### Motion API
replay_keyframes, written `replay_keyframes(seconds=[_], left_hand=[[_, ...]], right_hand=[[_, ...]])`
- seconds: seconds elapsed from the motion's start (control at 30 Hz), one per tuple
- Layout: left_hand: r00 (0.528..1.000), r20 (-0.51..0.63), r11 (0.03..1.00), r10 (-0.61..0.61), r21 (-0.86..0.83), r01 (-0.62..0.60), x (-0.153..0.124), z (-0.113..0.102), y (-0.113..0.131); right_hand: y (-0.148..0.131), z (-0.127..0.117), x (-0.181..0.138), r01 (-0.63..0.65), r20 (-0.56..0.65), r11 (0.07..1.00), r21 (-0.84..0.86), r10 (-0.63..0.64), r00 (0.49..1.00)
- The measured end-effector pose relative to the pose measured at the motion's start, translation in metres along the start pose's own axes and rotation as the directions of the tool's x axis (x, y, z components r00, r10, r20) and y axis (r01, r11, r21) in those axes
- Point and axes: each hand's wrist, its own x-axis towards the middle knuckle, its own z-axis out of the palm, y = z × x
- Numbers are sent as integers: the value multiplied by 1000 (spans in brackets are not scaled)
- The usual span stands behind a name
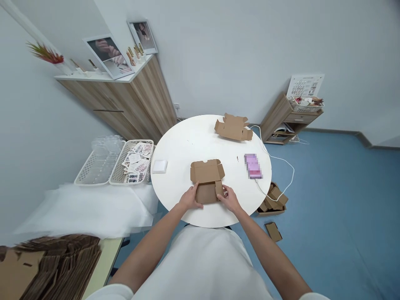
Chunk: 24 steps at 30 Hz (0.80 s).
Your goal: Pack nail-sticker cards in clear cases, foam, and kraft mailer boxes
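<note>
A small brown cardboard box [207, 179], half folded with its lid flap lying open, rests on the near part of the round white table [187, 146]. My left hand [189, 198] presses its fingers against the box's left side wall. My right hand [229, 197] pinches the right side flap between thumb and fingers. A second unfolded cardboard blank [233, 127] lies at the table's far edge.
A phone [252, 165] on a white cable lies right of the box, a small white square pad [159, 166] to the left. Two white baskets [118, 163] stand left of the table. Flat cardboard blanks [56, 262] are stacked bottom left. Folded boxes [273, 199] lie on the blue floor.
</note>
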Motion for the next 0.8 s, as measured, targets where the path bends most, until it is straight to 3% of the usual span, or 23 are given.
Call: replay_keyframes(seconds=[0.37, 0.8], left_hand=[[1000, 21, 1000, -7, 14, 6, -1, 0, 5], [998, 7, 993, -57, -101, 57, -8, 8, 8]], right_hand=[[4, -1, 24, -138, 7, 948, -286, 147, 989], [10, 4, 22, -125, 23, 949, -290, 137, 990]])
